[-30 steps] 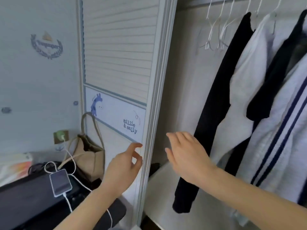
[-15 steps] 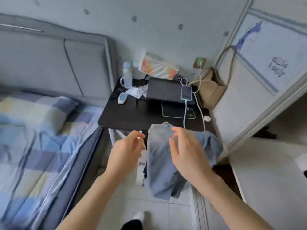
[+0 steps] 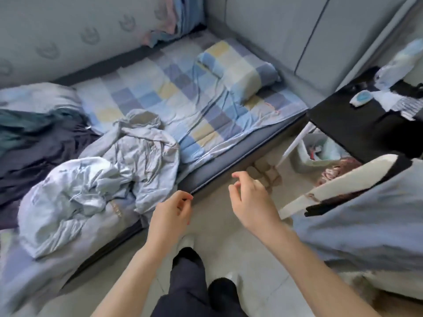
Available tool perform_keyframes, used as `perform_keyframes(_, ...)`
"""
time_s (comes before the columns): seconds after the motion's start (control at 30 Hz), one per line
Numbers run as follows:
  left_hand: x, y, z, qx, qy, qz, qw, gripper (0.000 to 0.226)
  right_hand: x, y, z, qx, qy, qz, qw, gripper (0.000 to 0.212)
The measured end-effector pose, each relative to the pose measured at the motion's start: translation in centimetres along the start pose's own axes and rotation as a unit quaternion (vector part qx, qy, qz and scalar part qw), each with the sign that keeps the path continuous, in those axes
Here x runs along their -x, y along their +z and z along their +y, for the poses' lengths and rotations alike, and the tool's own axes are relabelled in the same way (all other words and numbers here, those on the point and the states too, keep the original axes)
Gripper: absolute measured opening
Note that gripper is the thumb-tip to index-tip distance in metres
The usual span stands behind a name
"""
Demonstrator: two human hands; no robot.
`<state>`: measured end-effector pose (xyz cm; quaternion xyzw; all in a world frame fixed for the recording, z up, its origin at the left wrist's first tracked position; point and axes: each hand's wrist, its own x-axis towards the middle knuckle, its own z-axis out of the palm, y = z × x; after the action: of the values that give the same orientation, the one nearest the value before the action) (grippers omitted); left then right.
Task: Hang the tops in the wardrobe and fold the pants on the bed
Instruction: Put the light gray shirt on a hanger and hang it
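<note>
We see the left hand (image 3: 170, 215) and the right hand (image 3: 251, 200) hovering over the floor (image 3: 229, 243) beside the bed (image 3: 206, 106), both loosely curled and grasping nothing. Just left of the left hand, a crumpled pale grey garment (image 3: 128, 152) lies on the bed, with a light blue crumpled one (image 3: 66, 200) touching it and dark clothes (image 3: 39, 152) beyond. To the right, near the right hand, a grey-blue garment (image 3: 366, 218) is draped. Under the black desk (image 3: 357, 131) stands a bin (image 3: 306, 156) with blurred contents.
</note>
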<state>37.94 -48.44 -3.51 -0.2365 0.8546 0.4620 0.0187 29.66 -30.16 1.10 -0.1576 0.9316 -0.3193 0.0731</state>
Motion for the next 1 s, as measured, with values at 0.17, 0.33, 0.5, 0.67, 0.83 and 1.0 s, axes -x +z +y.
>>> perform_keyframes(0.17,-0.1,-5.5,-7.8,0.02,-0.108,0.056,0.992,0.021,-3.5,7.8,-5.0,0.005,-0.029,-0.096,0.995,0.031)
perform_keyframes(0.33,-3.6,-10.6,-15.1,0.042,-0.176,0.071,0.981,0.023,-8.1,16.0,-9.5,0.021,-0.012,-0.196,0.98,0.031)
perform_keyframes(0.5,-11.7,-16.0,-22.5,0.049,-0.213,0.04,0.975,0.019,-15.8,25.2,-13.6,0.043,0.041,-0.228,0.972,0.029)
perform_keyframes(0.67,-21.4,-17.8,-28.2,-0.028,-0.204,-0.017,0.978,0.011,-22.7,33.5,-13.4,0.029,0.152,-0.275,0.949,0.025)
perform_keyframes(0.83,-30.9,-14.6,-33.0,-0.054,-0.199,-0.095,0.974,0.029,-30.1,39.7,-8.9,0.056,0.224,-0.287,0.93,0.021)
perform_keyframes(1.0,-37.6,-9.3,-37.6,-0.096,-0.18,-0.145,0.968,0.047,-37.2,44.8,-3.1,0.094,0.256,-0.279,0.921,0.031)
